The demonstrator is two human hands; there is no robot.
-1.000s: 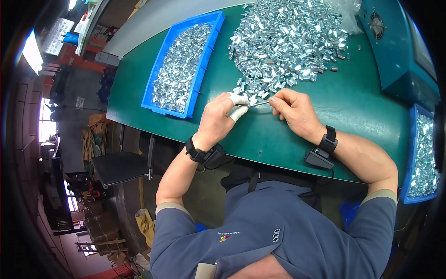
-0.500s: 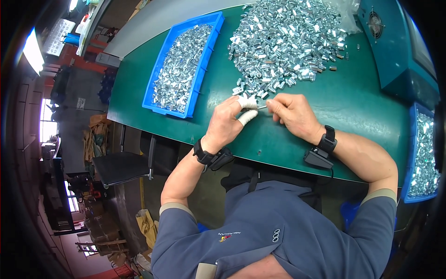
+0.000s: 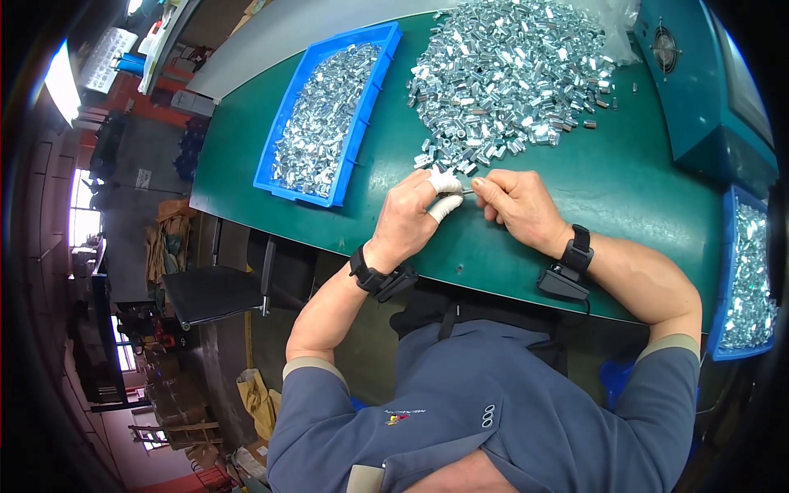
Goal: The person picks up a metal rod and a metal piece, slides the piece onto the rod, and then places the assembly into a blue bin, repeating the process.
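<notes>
Close to the near edge of the green table, my left hand (image 3: 403, 218) is closed in a pinch, with white wraps on its thumb and forefinger. Whatever lies between those fingertips is hidden. My right hand (image 3: 526, 209) pinches a thin metal rod (image 3: 468, 192) between thumb and forefinger. The rod points at the left fingertips, and only a short piece shows between the hands. Just beyond them spreads a large heap of small shiny metal sleeves (image 3: 509, 82), a few lying near my left fingers.
A blue tray (image 3: 359, 135) of similar metal parts lies on the table (image 3: 625, 189) to the left. Another blue tray (image 3: 725, 271) of parts is at the right edge. A teal machine (image 3: 699, 99) with a fan grille stands at the far right. A black chair (image 3: 218, 294) is at left.
My left hand has shifted slightly right, closer to my right hand. Less of the rod shows between them. The right hand has hardly moved.
</notes>
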